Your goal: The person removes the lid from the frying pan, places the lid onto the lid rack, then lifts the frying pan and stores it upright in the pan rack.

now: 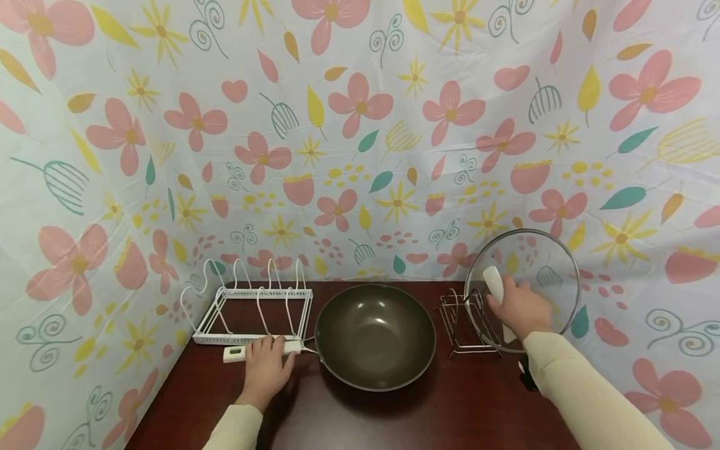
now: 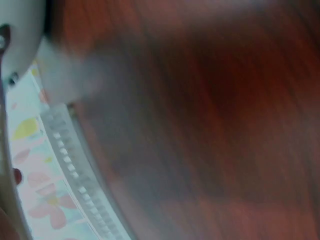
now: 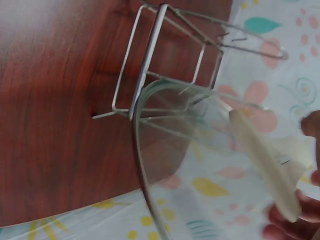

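A dark wok (image 1: 375, 337) sits at the middle of the table, its white handle (image 1: 235, 354) pointing left. My left hand (image 1: 265, 369) grips that handle, fingers laid over its top. On the right, a round glass lid (image 1: 540, 262) with a metal rim stands on edge, its lower left part within a wire rack (image 1: 475, 349). My right hand (image 1: 525, 309) holds the lid by its white bar handle (image 1: 494, 284). In the right wrist view, fingertips (image 3: 280, 220) reach behind one end of the lid's handle (image 3: 262, 162), and the thumb is beside it.
A white rack (image 1: 308, 312) with several upright loops stands at the back left, close behind the wok's handle. Flowered cloth (image 1: 360, 162) hangs behind and along both sides of the dark red table (image 1: 365, 425).
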`<act>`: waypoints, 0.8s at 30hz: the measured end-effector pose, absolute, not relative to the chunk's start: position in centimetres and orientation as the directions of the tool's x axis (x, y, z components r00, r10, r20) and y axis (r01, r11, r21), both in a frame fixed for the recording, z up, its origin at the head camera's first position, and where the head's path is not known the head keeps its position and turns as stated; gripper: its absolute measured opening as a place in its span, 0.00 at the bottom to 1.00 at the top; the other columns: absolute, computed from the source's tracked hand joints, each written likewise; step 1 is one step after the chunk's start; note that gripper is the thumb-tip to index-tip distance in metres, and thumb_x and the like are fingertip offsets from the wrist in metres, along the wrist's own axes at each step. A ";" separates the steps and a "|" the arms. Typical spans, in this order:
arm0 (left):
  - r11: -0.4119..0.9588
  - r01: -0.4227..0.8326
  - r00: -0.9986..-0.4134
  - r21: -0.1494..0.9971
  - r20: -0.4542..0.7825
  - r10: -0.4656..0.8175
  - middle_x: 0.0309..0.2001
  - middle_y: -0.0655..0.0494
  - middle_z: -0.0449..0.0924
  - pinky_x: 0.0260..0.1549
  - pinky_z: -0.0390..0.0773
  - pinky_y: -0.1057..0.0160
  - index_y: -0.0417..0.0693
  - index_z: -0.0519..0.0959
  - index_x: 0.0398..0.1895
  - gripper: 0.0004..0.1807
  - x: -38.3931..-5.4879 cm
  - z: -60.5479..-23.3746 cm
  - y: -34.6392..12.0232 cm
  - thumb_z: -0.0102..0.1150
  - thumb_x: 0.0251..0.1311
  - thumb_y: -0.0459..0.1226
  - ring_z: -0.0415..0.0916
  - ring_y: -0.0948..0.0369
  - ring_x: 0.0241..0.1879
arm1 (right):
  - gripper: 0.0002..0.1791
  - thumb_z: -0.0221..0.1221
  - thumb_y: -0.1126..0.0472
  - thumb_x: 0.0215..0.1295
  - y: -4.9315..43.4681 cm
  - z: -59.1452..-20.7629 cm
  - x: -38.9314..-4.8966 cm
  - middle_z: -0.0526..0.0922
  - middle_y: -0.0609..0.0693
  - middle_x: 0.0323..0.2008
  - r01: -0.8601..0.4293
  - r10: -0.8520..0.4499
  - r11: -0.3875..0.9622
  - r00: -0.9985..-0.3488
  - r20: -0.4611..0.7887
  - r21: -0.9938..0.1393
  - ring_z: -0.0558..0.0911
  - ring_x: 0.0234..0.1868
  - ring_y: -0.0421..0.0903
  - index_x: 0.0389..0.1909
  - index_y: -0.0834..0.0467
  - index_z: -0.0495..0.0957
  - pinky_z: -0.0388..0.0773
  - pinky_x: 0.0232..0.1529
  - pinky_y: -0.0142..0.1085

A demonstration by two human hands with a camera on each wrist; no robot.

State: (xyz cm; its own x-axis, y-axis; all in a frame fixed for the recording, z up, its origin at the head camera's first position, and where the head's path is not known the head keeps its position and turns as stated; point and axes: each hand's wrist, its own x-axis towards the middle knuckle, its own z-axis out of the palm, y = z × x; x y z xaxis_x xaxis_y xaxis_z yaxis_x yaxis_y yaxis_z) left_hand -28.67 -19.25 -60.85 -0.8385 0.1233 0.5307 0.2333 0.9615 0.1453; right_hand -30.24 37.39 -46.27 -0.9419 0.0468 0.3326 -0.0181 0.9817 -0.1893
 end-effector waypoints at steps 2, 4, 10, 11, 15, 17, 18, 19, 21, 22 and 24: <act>0.964 0.225 -0.833 0.141 0.541 0.115 0.46 0.43 0.75 0.57 0.59 0.37 0.44 0.79 0.50 0.22 -28.3 -60.9 -20.3 0.66 0.59 0.49 0.68 0.42 0.50 | 0.34 0.63 0.46 0.66 36.4 -46.3 -30.1 0.74 0.71 0.41 -0.067 -0.008 0.990 -0.902 0.431 -0.123 0.78 0.32 0.66 0.62 0.66 0.69 0.73 0.24 0.58; 0.966 0.216 -0.830 0.140 0.548 0.106 0.46 0.43 0.76 0.58 0.58 0.37 0.45 0.80 0.50 0.22 -27.9 -60.8 -21.3 0.67 0.59 0.49 0.68 0.42 0.50 | 0.32 0.66 0.47 0.63 35.2 -46.3 -30.2 0.75 0.70 0.42 -0.138 -0.092 0.989 -0.850 0.519 -0.050 0.78 0.35 0.67 0.58 0.66 0.73 0.74 0.29 0.60; 0.971 0.200 -0.834 0.135 0.543 0.096 0.44 0.43 0.77 0.59 0.56 0.34 0.45 0.82 0.50 0.26 -27.4 -60.1 -23.3 0.70 0.56 0.52 0.68 0.40 0.51 | 0.25 0.68 0.49 0.59 30.5 -48.0 -30.1 0.79 0.62 0.40 -0.362 -0.311 0.931 -0.730 0.609 0.041 0.80 0.38 0.63 0.48 0.64 0.78 0.77 0.40 0.57; 0.971 0.197 -0.838 0.133 0.537 0.097 0.44 0.43 0.77 0.59 0.55 0.34 0.45 0.82 0.50 0.26 -27.4 -60.0 -23.6 0.70 0.56 0.53 0.68 0.40 0.51 | 0.24 0.67 0.49 0.60 29.7 -48.5 -29.9 0.80 0.60 0.39 -0.398 -0.333 0.917 -0.727 0.601 0.026 0.81 0.39 0.61 0.48 0.63 0.79 0.78 0.40 0.56; 0.974 0.193 -0.845 0.122 0.524 0.101 0.45 0.42 0.77 0.59 0.55 0.34 0.45 0.82 0.50 0.27 -27.3 -59.7 -24.7 0.70 0.56 0.54 0.68 0.40 0.52 | 0.17 0.66 0.50 0.63 26.5 -50.8 -28.6 0.83 0.53 0.40 -0.503 -0.392 0.862 -0.736 0.552 -0.059 0.83 0.40 0.53 0.45 0.58 0.82 0.80 0.41 0.50; 0.973 0.195 -0.845 0.125 0.524 0.102 0.45 0.43 0.76 0.58 0.55 0.35 0.44 0.81 0.50 0.27 -27.3 -59.5 -25.3 0.70 0.56 0.54 0.67 0.39 0.52 | 0.16 0.67 0.51 0.63 24.9 -52.1 -28.0 0.84 0.50 0.39 -0.545 -0.419 0.834 -0.727 0.545 -0.086 0.83 0.40 0.50 0.44 0.57 0.83 0.81 0.42 0.47; 0.972 0.197 -0.842 0.129 0.530 0.101 0.45 0.42 0.76 0.57 0.55 0.34 0.44 0.81 0.50 0.27 -27.2 -59.4 -25.6 0.71 0.55 0.54 0.67 0.39 0.51 | 0.15 0.68 0.51 0.62 24.1 -52.8 -27.8 0.84 0.49 0.39 -0.564 -0.436 0.822 -0.717 0.544 -0.085 0.83 0.40 0.49 0.43 0.57 0.83 0.81 0.42 0.46; 0.971 0.197 -0.839 0.132 0.535 0.097 0.44 0.42 0.76 0.57 0.55 0.35 0.44 0.81 0.49 0.28 -27.1 -59.4 -25.9 0.71 0.55 0.54 0.67 0.39 0.51 | 0.14 0.68 0.51 0.61 23.3 -53.5 -27.6 0.84 0.48 0.39 -0.584 -0.454 0.807 -0.708 0.541 -0.087 0.83 0.40 0.48 0.43 0.56 0.83 0.81 0.43 0.44; 0.972 0.188 -0.842 0.143 0.534 0.084 0.44 0.42 0.76 0.56 0.55 0.35 0.43 0.81 0.50 0.28 -26.9 -59.2 -26.4 0.71 0.55 0.54 0.67 0.38 0.51 | 0.13 0.68 0.51 0.61 21.7 -54.7 -27.0 0.84 0.47 0.39 -0.633 -0.505 0.768 -0.688 0.521 -0.091 0.83 0.41 0.45 0.42 0.55 0.83 0.81 0.44 0.42; 0.972 0.183 -0.843 0.147 0.532 0.078 0.45 0.42 0.76 0.56 0.55 0.35 0.43 0.81 0.50 0.29 -26.9 -59.1 -26.6 0.71 0.55 0.54 0.67 0.38 0.52 | 0.12 0.68 0.51 0.62 21.0 -55.2 -26.7 0.84 0.46 0.39 -0.654 -0.530 0.749 -0.684 0.502 -0.101 0.83 0.41 0.45 0.42 0.54 0.83 0.81 0.44 0.42; 0.973 0.175 -0.847 0.151 0.527 0.070 0.45 0.41 0.76 0.56 0.55 0.35 0.43 0.81 0.51 0.29 -26.8 -59.1 -26.9 0.71 0.55 0.55 0.67 0.38 0.53 | 0.11 0.66 0.50 0.65 19.8 -56.2 -26.0 0.83 0.44 0.39 -0.684 -0.570 0.718 -0.685 0.454 -0.130 0.82 0.42 0.43 0.42 0.52 0.82 0.81 0.44 0.40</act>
State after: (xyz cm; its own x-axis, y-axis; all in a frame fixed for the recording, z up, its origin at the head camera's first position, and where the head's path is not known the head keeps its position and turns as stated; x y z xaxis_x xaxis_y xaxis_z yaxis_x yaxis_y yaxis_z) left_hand -26.79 -26.86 -59.14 -0.8468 0.0704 0.5273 0.1751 0.9728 0.1514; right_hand -26.04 19.83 -56.21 -0.6849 -0.5699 0.4541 -0.6837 0.7182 -0.1298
